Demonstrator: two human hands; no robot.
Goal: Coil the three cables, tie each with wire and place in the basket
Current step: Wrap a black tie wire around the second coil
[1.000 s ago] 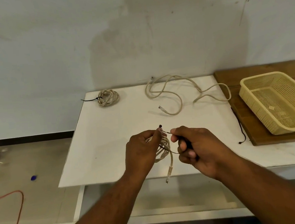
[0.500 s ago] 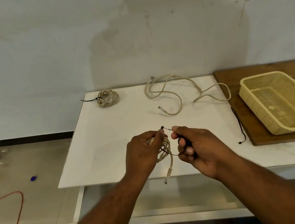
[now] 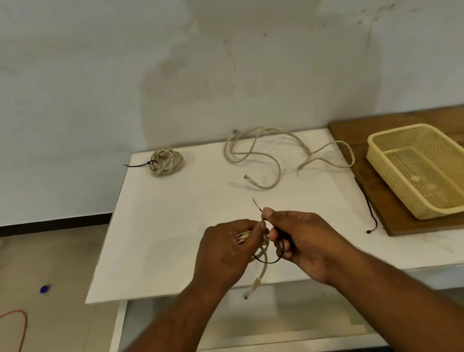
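Note:
My left hand (image 3: 229, 249) grips a coiled beige cable (image 3: 263, 254) above the table's front edge; its plug end hangs down below. My right hand (image 3: 300, 237) pinches a thin black tie wire (image 3: 272, 260) that loops under the coil, with one wire end sticking up past my thumb. A tied beige coil (image 3: 166, 162) lies at the back left of the white table (image 3: 173, 223). A loose, uncoiled beige cable (image 3: 274, 155) sprawls at the back middle. The yellow mesh basket (image 3: 396, 144) stands on the right.
The basket rests on a wooden board (image 3: 371, 180) at the table's right side. Another black tie wire (image 3: 368, 208) lies along the board's left edge. An orange cord (image 3: 17, 335) and a small blue object (image 3: 45, 289) lie on the floor at the left.
My right hand has worked the black wire around the coil; the wire's free end now points up higher above my thumb. Both hands stayed near the table's front edge.

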